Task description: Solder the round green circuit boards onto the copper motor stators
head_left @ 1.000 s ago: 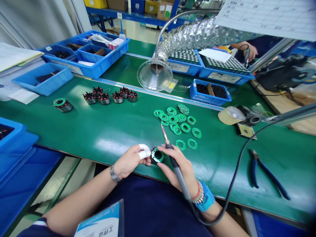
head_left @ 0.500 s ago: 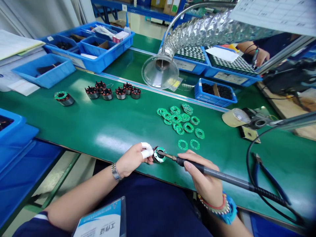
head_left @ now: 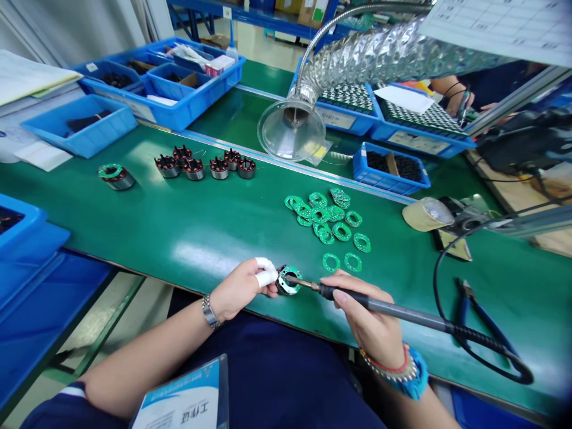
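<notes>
Near the bench's front edge, my left hand [head_left: 248, 283], with white tape on its fingers, is closed on a small motor stator [head_left: 292, 288] topped by a green and white ring board. My right hand [head_left: 366, 313] grips a soldering iron [head_left: 388, 308] like a pen. Its tip reaches the board on the stator; whether it touches a pad I cannot tell. Just beyond lie several loose green ring boards [head_left: 331, 262], some heaped together. Further left stand several bare stators [head_left: 195, 170] with copper windings, and one stator with a green board [head_left: 117, 177] sits apart.
A clear fume hood [head_left: 292, 131] on a foil duct hangs over the bench. Blue bins [head_left: 80, 128] stand at the back left, a small blue basket [head_left: 388, 170] at the back right. Pliers [head_left: 485, 322] lie at right beside the iron's cable. A co-worker's hand [head_left: 456, 98] shows behind.
The iron's cable at right has swung left and up a little. My hands, the stator and the iron's tip stay almost in place. The co-worker's hand has shifted slightly.
</notes>
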A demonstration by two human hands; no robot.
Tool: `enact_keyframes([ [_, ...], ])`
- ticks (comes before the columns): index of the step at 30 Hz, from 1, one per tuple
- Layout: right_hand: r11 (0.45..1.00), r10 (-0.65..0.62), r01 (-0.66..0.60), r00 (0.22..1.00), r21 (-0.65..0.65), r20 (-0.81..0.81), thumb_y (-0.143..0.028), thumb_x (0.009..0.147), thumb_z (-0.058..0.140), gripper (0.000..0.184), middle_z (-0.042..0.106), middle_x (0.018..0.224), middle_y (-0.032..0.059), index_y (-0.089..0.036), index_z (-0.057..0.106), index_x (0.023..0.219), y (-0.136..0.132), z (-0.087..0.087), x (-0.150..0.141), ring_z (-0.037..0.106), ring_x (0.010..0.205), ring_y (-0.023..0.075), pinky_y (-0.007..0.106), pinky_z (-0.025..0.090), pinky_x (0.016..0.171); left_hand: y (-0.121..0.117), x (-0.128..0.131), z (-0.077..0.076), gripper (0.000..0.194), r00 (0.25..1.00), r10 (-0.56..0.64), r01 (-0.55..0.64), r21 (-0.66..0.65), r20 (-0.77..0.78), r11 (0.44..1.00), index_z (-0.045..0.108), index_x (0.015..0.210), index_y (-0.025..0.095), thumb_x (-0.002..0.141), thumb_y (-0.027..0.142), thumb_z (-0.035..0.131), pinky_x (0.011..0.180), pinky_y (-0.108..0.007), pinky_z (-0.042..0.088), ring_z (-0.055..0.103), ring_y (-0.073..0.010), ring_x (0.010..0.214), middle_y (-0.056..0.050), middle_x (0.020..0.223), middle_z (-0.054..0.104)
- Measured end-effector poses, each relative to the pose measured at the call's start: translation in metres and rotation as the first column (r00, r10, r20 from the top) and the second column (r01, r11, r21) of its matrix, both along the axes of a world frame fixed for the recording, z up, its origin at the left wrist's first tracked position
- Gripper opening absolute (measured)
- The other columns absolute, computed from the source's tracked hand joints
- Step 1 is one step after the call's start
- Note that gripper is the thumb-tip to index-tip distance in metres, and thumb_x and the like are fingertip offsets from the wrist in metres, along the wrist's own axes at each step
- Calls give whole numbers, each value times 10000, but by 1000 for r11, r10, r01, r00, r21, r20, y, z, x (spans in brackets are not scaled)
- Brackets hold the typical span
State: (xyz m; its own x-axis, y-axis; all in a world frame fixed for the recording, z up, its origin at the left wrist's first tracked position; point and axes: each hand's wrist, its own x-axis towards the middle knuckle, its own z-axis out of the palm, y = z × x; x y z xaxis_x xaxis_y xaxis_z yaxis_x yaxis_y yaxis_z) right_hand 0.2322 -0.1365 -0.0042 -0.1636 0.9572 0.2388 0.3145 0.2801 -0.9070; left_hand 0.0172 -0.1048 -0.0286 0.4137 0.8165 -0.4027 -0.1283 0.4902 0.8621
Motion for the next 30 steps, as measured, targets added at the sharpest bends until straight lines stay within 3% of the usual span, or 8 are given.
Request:
enact_keyframes([
  [12,999,37,-38,999,-14,-23,-204,802,565,178,650,700,-11,-268,671,930,3,0,2,556,673,151,314,433,713,0,0,-2,200,1000,7,-7,-3,-3,1000,507,675,140,701,321,590,694,-311,446,551,-122,614,-7,624,557],
  [17,999,34,-33,999,17,-19,-180,807,558,209,656,765,-9,-292,659,952,2,1,1,561,787,168,301,420,709,-1,-1,-2,197,1000,6,-6,4,-12,1000,508,676,141,704,320,585,684,-306,444,549,-121,608,-6,618,556],
  [26,991,132,-131,991,29,-19,-148,804,541,213,638,782,23,-247,654,954,2,5,-1,531,720,168,327,410,669,0,1,2,193,1000,15,-15,-4,-15,1000,504,679,136,694,311,585,687,-310,453,539,-117,599,-3,614,546],
  [30,992,108,-106,994,64,-33,-148,797,538,206,629,745,38,-226,659,945,0,10,-1,514,674,169,331,410,620,0,2,2,206,1000,11,-11,2,-13,1000,504,678,137,702,324,587,678,-302,453,540,-118,598,-3,605,543],
])
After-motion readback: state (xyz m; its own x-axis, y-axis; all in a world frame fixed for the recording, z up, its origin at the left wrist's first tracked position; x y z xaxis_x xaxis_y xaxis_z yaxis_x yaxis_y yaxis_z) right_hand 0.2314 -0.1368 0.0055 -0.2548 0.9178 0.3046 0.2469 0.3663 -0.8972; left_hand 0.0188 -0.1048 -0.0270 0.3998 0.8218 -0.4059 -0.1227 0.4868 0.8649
